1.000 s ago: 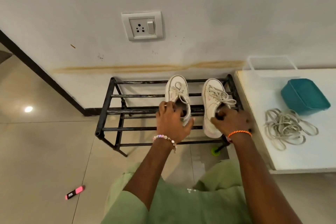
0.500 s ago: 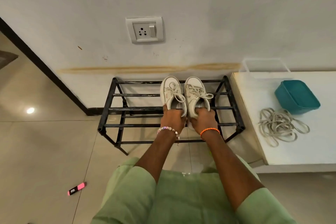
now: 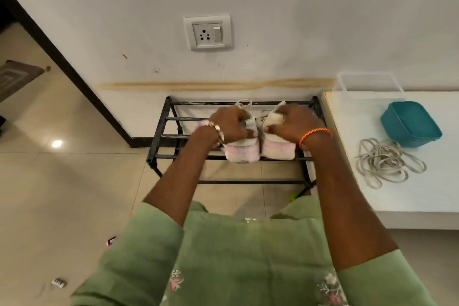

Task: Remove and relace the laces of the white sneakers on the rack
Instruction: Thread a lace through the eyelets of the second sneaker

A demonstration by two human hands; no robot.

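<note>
Both hands at centre of frame, each gripping one white sneaker over the black metal rack [image 3: 159, 136]. Left hand [image 3: 229, 124] has fingers curled round the left sneaker [image 3: 242, 153], thumb tip showing on its inner side; beaded bracelet [image 3: 216, 129] on that wrist. Right hand [image 3: 293, 122] has fingers curled round the right sneaker [image 3: 278, 150], thumb on the inner side; orange cord bracelet [image 3: 314, 134] on that wrist. Sneakers side by side, just about touching, heels toward the camera with pinkish heel patches; motion blur, so cannot tell if the soles rest on the rack bars or are lifted. Bits of lace [image 3: 244, 103] stick out above the knuckles. Right of frame, white table [image 3: 360, 196] with a loose pile of pale laces [image 3: 387, 163] and, just beyond it, a teal tub [image 3: 411, 123]; clear container [image 3: 367, 84] at the table's far edge against the wall. Wall socket [image 3: 207, 32] upper centre. Green sleeves and lap fill the bottom; pink marker [image 3: 111, 241] on the floor lower left
</note>
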